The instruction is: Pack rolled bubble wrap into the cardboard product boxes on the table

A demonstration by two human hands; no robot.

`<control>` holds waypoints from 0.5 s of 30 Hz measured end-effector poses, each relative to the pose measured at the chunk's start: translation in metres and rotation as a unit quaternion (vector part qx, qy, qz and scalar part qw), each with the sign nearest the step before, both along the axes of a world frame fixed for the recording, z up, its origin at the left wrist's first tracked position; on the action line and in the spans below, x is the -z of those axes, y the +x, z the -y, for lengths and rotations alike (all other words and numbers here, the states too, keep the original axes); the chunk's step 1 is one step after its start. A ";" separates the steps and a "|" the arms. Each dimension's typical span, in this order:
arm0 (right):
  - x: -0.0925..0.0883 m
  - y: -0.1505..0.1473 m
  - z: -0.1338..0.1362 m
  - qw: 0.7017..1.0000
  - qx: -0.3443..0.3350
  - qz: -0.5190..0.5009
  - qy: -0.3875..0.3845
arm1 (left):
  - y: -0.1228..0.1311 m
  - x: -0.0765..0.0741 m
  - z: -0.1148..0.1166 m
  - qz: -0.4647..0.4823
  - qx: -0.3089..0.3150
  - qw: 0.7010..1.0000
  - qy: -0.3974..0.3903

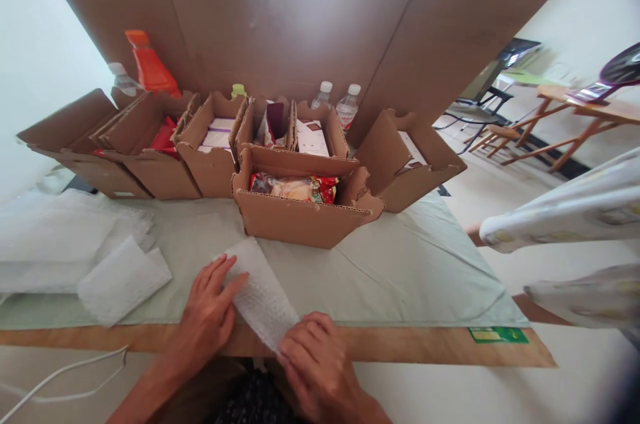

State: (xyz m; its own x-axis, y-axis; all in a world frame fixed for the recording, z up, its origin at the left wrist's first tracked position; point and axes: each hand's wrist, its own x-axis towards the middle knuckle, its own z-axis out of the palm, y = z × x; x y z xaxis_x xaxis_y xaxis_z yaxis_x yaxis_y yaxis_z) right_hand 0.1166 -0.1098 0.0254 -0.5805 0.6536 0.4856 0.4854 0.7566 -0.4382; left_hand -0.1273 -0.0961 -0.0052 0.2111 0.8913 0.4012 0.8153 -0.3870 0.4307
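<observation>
1. One piece of bubble wrap (263, 297) is what I have at work; it lies slantwise across the counter's front edge, before the foremost box.
2. I have two grips on it: the left grip (213, 304) touches its left side, fingers loosely extended; the right grip (317, 361) is narrow, fingers curled over its lower end, holding it.
3. One pale green cloth (400, 277) covers most of the counter (400, 345), leaving a wooden front strip bare, with one green label (499, 335) near its right end.
4. To my left sits a pile of wrap (55, 231), too overlapped to count, with one smaller piece (123, 284) at its near side.
5. I count seven cardboard boxes (300, 217); the foremost holds one red snack packet (295, 188).
6. Behind them I make out five bottles (155, 71): one orange-red, one yellow-green-capped, three white-capped.
7. One large cardboard panel (300, 17) stands at the back.
8. Far right, I see two patterned trouser legs (575, 204) of another person.
</observation>
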 end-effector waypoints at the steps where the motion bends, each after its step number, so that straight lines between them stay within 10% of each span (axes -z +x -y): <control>1: 0.002 -0.008 0.003 1.000 -0.004 0.008 0.004 | 0.004 -0.004 0.010 0.010 0.025 1.000 -0.014; 5: 0.012 -0.025 0.012 0.999 -0.033 0.012 -0.010 | 0.014 -0.003 0.046 0.046 0.091 0.993 -0.055; 15: 0.026 -0.023 -0.020 0.987 -0.055 -0.042 -0.142 | 0.002 0.003 0.056 0.196 0.003 0.979 -0.058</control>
